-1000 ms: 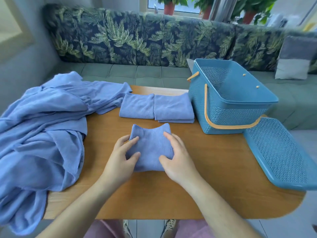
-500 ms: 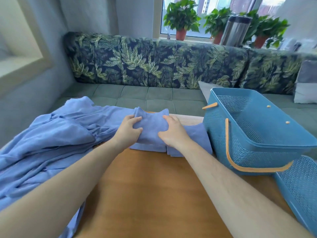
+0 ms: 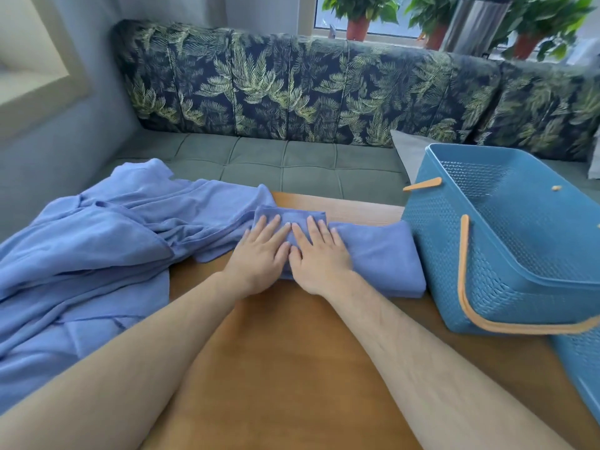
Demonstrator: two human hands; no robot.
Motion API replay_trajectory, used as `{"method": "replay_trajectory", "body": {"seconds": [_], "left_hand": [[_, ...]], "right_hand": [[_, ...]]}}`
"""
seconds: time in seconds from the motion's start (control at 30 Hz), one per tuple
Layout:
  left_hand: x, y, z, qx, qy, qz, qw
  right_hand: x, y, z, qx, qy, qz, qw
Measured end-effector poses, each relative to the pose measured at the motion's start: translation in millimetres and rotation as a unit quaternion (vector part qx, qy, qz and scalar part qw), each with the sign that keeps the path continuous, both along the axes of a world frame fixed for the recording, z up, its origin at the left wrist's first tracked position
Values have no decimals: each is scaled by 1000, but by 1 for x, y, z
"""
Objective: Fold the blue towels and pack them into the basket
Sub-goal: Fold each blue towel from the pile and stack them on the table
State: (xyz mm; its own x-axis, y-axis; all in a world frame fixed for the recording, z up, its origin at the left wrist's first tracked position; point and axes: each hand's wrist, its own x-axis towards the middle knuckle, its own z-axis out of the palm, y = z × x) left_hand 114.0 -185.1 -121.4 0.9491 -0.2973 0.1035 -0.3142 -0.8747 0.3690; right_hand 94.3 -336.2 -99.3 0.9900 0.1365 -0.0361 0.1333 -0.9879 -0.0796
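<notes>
- Pressing flat on a folded blue towel [image 3: 289,212]: left hand [image 3: 259,254] and right hand [image 3: 319,254] lie side by side, palms down, fingers straight and a bit spread, gripping nothing.
- The thumbs and index fingers of the two hands nearly touch over the towel's middle.
- The towel sits on the far part of the table [image 3: 292,352]. Only its far edge shows beyond the fingertips; the rest is covered by the hands.
- Touching the right hand's outer edge is a second folded towel stack [image 3: 383,258], lying flat on the table.
- Right of that stack, just beside it, stands the blue basket [image 3: 519,254]. It is upright and open-topped, its orange handle [image 3: 464,271] is dropped down the near side, and no towels show inside it.
- Near the right forearm, at the frame edge, a blue mesh panel [image 3: 581,362] pokes out from under the basket's corner; it is cut off by the frame.
- Left of the left hand is a loose pile of unfolded blue towels [image 3: 97,248]. It reaches that hand's outer edge and hangs over the table's left side.
- Beyond the fingertips are a green bench seat [image 3: 259,157] and a leaf-print backrest [image 3: 292,86].
- Further back on the sill are potted plants [image 3: 357,14] and a metal canister [image 3: 470,24].
</notes>
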Motion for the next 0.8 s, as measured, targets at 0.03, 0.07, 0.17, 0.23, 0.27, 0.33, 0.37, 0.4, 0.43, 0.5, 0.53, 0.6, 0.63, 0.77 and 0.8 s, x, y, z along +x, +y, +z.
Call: {"method": "replay_trajectory", "body": {"seconds": [0.03, 0.07, 0.17, 0.23, 0.27, 0.33, 0.37, 0.4, 0.43, 0.5, 0.53, 0.6, 0.63, 0.77, 0.8], "left_hand": [[1, 0, -6, 1, 17, -1, 1000], [0, 0, -7, 5, 22, 6, 1000], [-7, 1, -4, 52, 40, 0, 998], [-16, 2, 6, 57, 25, -5, 998], [-21, 2, 15, 36, 29, 10, 999], [-34, 3, 34, -29, 34, 33, 998], [-39, 5, 40, -50, 22, 36, 998], [-50, 10, 49, -59, 8, 38, 997], [-61, 18, 55, -62, -4, 40, 997], [-80, 41, 66, -70, -37, 51, 996], [-89, 54, 71, -65, -57, 59, 995], [-107, 81, 83, -46, -84, 75, 993], [-115, 95, 89, -39, -93, 83, 991], [-142, 153, 100, -11, -121, 123, 985], [-147, 168, 101, -8, -125, 137, 983]], "right_hand": [[0, 2, -7, 10, 16, -6, 1000], [1, 2, -11, 13, 26, -12, 999], [1, 0, -7, -16, 47, -17, 999], [-6, 0, 4, -13, 25, -27, 999], [-12, 2, 10, 2, 0, -39, 999], [-27, 11, 22, 38, -42, -39, 998], [-34, 17, 27, 48, -51, -28, 997], [-43, 26, 32, 53, -60, -13, 997], [-51, 35, 38, 58, -69, 1, 996], [-66, 57, 50, 73, -83, 20, 994], [-73, 68, 56, 84, -90, 27, 992], [-84, 92, 66, 96, -101, 45, 989], [-89, 105, 70, 99, -103, 57, 988], [-106, 158, 77, 111, -114, 105, 982], [-109, 170, 78, 119, -116, 115, 979]]}}
